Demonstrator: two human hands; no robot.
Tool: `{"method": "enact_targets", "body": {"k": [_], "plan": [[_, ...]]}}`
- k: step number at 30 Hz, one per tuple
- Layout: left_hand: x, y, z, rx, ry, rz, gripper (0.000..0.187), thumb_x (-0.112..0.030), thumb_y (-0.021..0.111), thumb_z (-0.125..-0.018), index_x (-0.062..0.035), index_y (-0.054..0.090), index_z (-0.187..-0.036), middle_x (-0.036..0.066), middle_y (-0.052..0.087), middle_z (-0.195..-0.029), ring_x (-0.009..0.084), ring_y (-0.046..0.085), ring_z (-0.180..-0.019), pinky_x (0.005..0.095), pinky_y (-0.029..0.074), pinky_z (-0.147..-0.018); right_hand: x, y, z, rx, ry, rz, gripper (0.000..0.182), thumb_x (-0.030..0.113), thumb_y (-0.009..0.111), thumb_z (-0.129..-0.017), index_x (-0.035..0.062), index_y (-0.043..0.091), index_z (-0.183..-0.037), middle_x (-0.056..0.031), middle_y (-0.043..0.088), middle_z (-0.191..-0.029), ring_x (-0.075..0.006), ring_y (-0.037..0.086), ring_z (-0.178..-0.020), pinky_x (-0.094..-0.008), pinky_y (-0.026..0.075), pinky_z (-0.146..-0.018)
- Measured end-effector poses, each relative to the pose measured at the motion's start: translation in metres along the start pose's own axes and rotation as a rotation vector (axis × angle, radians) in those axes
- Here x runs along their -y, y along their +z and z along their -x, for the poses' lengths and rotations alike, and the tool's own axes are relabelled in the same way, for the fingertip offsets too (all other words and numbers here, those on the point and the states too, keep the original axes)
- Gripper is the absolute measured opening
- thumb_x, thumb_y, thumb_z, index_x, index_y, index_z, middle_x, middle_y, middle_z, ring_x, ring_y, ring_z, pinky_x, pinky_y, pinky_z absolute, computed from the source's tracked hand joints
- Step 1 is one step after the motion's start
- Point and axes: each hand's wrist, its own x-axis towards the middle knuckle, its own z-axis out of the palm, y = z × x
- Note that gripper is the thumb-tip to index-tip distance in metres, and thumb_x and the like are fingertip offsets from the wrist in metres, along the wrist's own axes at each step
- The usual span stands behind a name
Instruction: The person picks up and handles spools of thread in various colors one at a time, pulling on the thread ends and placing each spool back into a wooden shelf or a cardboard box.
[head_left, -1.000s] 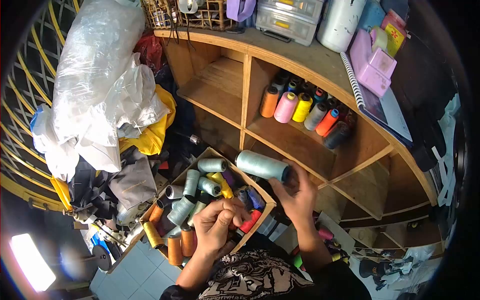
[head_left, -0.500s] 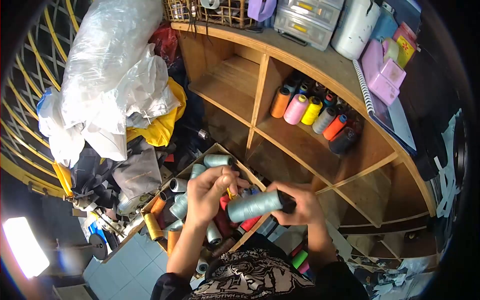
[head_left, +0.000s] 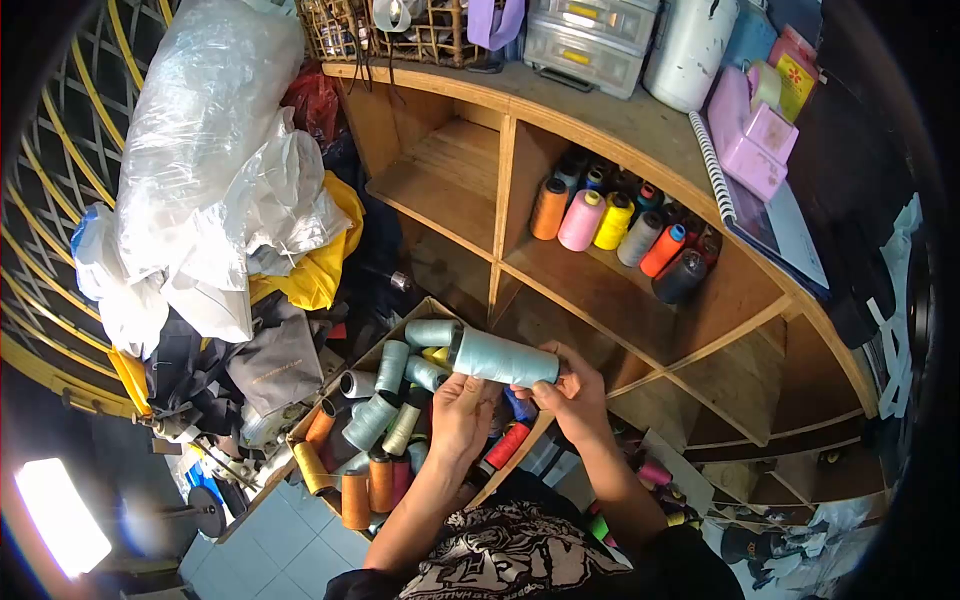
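Note:
A pale teal thread spool (head_left: 508, 361) lies nearly level between my hands, above the right part of an open box (head_left: 300, 428). My left hand (head_left: 462, 405) grips its left end from below, fingers closed. At the spool's right end, my right hand (head_left: 572, 392) has its thumb and fingers closed round it. Beneath them the box holds several spools, among them a teal one (head_left: 370, 421), an orange one (head_left: 355, 498), a yellow one (head_left: 311, 467) and a red one (head_left: 507, 446).
A curved wooden shelf (head_left: 500, 190) stands ahead, with several thread spools (head_left: 582, 220) in one compartment. Plastic bags (head_left: 200, 150) are piled at the left. On the shelf top are clear drawers (head_left: 585, 55), a white container (head_left: 692, 55) and a spiral notebook (head_left: 765, 235). A lit lamp (head_left: 62, 518) is at lower left.
The teal spool has moved up and is turned nearly level. My left hand has moved right and down onto it, and my right hand has shifted left. The view has shifted slightly.

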Motion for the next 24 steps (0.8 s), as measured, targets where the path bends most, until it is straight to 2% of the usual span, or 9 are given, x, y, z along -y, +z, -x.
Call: {"method": "enact_targets", "body": {"k": [3, 4, 7, 9, 10, 13, 14, 17, 24], "plan": [[-0.003, 0.006, -0.001, -0.092, -0.009, 0.050, 0.020, -0.018, 0.051, -0.098, 0.0002, 0.058, -0.101, -0.003, 0.047, -0.076, 0.0074, 0.034, -0.065, 0.0238, 0.035, -0.067, -0.005, 0.007, 0.000, 0.016, -0.070, 0.083, 0.043, -0.002, 0.064, -0.083, -0.0063, 0.044, -0.121, -0.0122, 0.060, -0.104, -0.0144, 0.062, -0.092, -0.0288, 0.052, -0.081], [-0.002, -0.008, -0.003, 0.077, -0.019, 0.180, 0.022, -0.017, 0.050, -0.097, 0.0008, 0.056, -0.109, 0.006, 0.060, -0.098, 0.0137, 0.054, -0.080, 0.0323, 0.045, -0.079, -0.007, 0.009, 0.000, 0.003, -0.114, 0.160, 0.043, -0.003, 0.065, -0.082, -0.0062, 0.045, -0.120, -0.0115, 0.060, -0.104, -0.0133, 0.061, -0.093, -0.0286, 0.053, -0.081], [-0.008, 0.004, 0.003, -0.106, -0.022, 0.079, 0.020, -0.018, 0.050, -0.097, -0.0012, 0.056, -0.105, 0.002, 0.056, -0.090, 0.0115, 0.047, -0.073, 0.0307, 0.044, -0.075, -0.012, 0.018, -0.002, -0.030, -0.188, 0.289, 0.043, -0.002, 0.068, -0.080, -0.0052, 0.048, -0.118, -0.0108, 0.061, -0.103, -0.0121, 0.060, -0.093, -0.0291, 0.053, -0.081], [-0.011, 0.001, 0.003, -0.074, -0.012, 0.094, 0.020, -0.020, 0.051, -0.097, -0.0020, 0.055, -0.104, 0.001, 0.055, -0.089, 0.0116, 0.048, -0.074, 0.0303, 0.043, -0.076, -0.013, 0.022, -0.005, -0.068, -0.257, 0.396, 0.041, 0.000, 0.069, -0.079, -0.0036, 0.052, -0.116, -0.0107, 0.062, -0.102, -0.0118, 0.061, -0.091, -0.0304, 0.054, -0.080], [-0.014, -0.001, 0.004, -0.040, -0.003, 0.109, 0.020, -0.022, 0.052, -0.096, -0.0028, 0.055, -0.103, 0.000, 0.053, -0.087, 0.0117, 0.048, -0.075, 0.0300, 0.043, -0.078, -0.012, 0.024, -0.003, -0.115, -0.289, 0.596, 0.043, -0.001, 0.071, -0.076, -0.0006, 0.053, -0.115, -0.0137, 0.064, -0.102, -0.0176, 0.065, -0.089, -0.0326, 0.055, -0.078], [-0.024, 0.007, 0.010, -0.013, -0.004, 0.146, 0.024, -0.026, 0.057, -0.093, -0.0037, 0.054, -0.103, -0.002, 0.051, -0.084, 0.0112, 0.049, -0.077, 0.0295, 0.043, -0.078, -0.014, 0.024, -0.008, -0.082, -0.513, 0.822, 0.045, -0.004, 0.071, -0.072, -0.0025, 0.054, -0.113, -0.0151, 0.063, -0.108, -0.0176, 0.063, -0.093, -0.0296, 0.055, -0.074], [-0.027, 0.011, 0.011, -0.013, -0.004, 0.146, 0.024, -0.026, 0.057, -0.093, -0.0037, 0.054, -0.103, -0.002, 0.051, -0.084, 0.0112, 0.049, -0.077, 0.0295, 0.043, -0.078, -0.011, 0.026, -0.008, -0.081, -0.553, 0.842, 0.045, -0.006, 0.071, -0.069, -0.0024, 0.054, -0.110, -0.0203, 0.063, -0.109, -0.0252, 0.066, -0.094, -0.0309, 0.054, -0.075], [-0.032, 0.016, 0.013, -0.042, -0.019, -0.003, 0.029, -0.028, 0.061, -0.091, -0.0032, 0.054, -0.104, -0.002, 0.050, -0.083, 0.0107, 0.050, -0.078, 0.0293, 0.043, -0.079, -0.008, 0.030, -0.006, -0.033, -0.608, 0.939, 0.043, -0.007, 0.071, -0.068, -0.0023, 0.054, -0.107, -0.0224, 0.063, -0.108, -0.0312, 0.066, -0.095, -0.0326, 0.054, -0.077], [-0.032, 0.013, 0.010, -0.109, -0.033, -0.002, 0.035, -0.023, 0.064, -0.090, 0.0022, 0.053, -0.112, 0.005, 0.060, -0.097, 0.0126, 0.054, -0.087, 0.0307, 0.043, -0.084, -0.013, 0.030, -0.001, -0.017, -0.687, 0.951, 0.042, -0.008, 0.070, -0.067, -0.0004, 0.057, -0.106, -0.0235, 0.061, -0.111, -0.0333, 0.065, -0.097, -0.0343, 0.054, -0.079]]}}
